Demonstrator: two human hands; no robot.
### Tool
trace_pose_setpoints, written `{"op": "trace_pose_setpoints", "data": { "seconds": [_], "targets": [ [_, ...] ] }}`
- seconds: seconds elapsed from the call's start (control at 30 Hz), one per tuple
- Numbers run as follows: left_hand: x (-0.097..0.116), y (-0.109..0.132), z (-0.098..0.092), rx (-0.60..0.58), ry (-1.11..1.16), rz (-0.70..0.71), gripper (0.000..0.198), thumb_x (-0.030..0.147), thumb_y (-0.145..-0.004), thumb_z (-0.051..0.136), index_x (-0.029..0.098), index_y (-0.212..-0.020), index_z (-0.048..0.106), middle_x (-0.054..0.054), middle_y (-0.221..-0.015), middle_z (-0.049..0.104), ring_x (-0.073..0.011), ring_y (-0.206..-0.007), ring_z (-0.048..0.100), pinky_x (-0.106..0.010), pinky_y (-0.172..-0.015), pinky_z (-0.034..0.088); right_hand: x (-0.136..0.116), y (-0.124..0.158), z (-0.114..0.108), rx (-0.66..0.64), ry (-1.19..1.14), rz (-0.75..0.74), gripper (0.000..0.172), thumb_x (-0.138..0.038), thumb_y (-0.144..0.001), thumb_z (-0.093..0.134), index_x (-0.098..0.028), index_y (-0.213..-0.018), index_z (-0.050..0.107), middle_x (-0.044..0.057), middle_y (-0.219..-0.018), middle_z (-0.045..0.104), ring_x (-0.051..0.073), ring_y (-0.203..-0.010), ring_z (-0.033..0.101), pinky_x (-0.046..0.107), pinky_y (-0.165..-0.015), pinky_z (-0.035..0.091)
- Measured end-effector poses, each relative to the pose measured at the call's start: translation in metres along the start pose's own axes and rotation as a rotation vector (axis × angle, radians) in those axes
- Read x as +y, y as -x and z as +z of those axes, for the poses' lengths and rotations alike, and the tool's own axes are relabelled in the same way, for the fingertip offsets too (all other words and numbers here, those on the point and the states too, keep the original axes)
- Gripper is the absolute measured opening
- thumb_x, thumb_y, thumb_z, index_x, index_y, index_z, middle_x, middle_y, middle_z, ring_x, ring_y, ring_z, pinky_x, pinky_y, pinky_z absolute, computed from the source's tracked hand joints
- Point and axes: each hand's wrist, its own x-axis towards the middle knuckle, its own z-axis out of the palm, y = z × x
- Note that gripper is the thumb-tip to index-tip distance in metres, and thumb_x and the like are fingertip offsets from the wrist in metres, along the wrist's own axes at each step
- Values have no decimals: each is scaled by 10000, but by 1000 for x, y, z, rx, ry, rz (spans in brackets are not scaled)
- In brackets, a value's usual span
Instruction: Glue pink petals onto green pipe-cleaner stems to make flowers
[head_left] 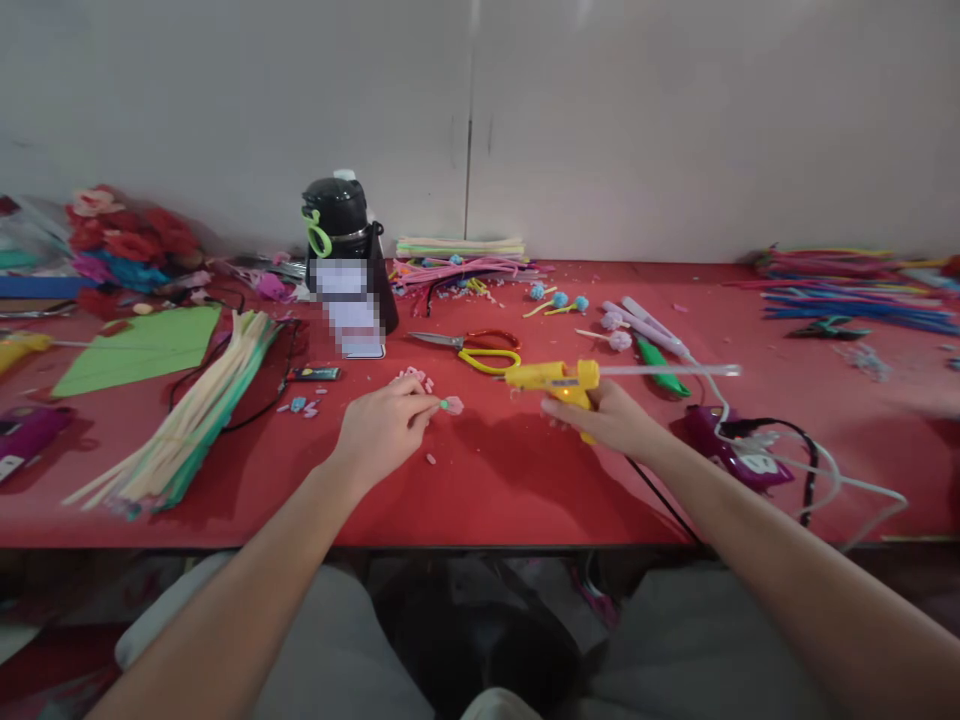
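Pinched in the fingertips of my left hand is a small pink flower with a bit of green at its base. My right hand is wrapped round the handle of a yellow glue gun, its nozzle pointing left toward the flower but apart from it. A long clear glue stick sticks out of the gun's rear. Small pink pieces lie just behind my left hand. Beyond both hands rests a pair of scissors with red and yellow handles.
A black bottle stands behind my left hand. Bundled pipe cleaners lie at left near green paper. To the right are a purple power block with cables and a green tool. Small blue flowers lie farther back.
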Motion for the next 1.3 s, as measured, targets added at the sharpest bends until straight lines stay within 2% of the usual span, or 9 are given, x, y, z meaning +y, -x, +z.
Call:
{"op": "trace_pose_setpoints", "data": {
  "seconds": [0.1, 0.27, 0.4, 0.67, 1.13, 1.3],
  "targets": [
    [2, 1, 0, -23, -18, 11, 247, 271, -969, 535, 299, -996, 779, 4, -1002, 712, -185, -890, 674, -295, -585, 393, -18, 16, 14, -86, -127, -68, 364, -550, -895, 611, -213, -984, 716, 26, -741, 669, 164, -634, 605, 290, -584, 506],
    [7, 2, -3, -40, -11, 34, 260, 294, -982, 514, 285, -962, 773, -4, -929, 691, -174, -840, 650, -286, -549, 348, -32, 22, 27, -122, -138, -108, 350, -498, -918, 616, -239, -1129, 720, -3, -710, 635, 142, -621, 560, 265, -584, 480],
    [9, 2, -3, -33, 18, 73, 265, 276, -979, 506, 269, -941, 767, -12, -915, 689, -165, -815, 635, -280, -544, 337, -34, 21, 29, -117, -103, -128, 354, -489, -919, 612, -243, -1151, 718, -13, -675, 612, 140, -577, 521, 265, -541, 448],
    [9, 4, -3, -34, 62, 79, 266, 285, -979, 502, 270, -945, 766, -14, -890, 678, -159, -790, 631, -279, -559, 365, -37, 22, 33, -122, -101, -97, 350, -484, -918, 618, -249, -1159, 715, 9, -729, 663, 172, -657, 601, 288, -599, 494],
    [8, 3, -3, -53, 71, 77, 253, 265, -967, 520, 272, -981, 773, -15, -917, 677, -161, -820, 642, -279, -570, 373, -35, 21, 34, -132, -94, -76, 382, -474, -924, 615, -243, -1215, 703, 50, -1009, 753, 219, -884, 693, 337, -757, 561],
    [6, 2, -3, -39, 79, 68, 260, 293, -977, 509, 262, -977, 767, -23, -923, 687, -167, -818, 651, -280, -584, 396, -34, 21, 32, -133, -72, -87, 364, -473, -929, 605, -261, -1204, 711, 38, -952, 755, 229, -873, 696, 351, -741, 566]
  ]
}}
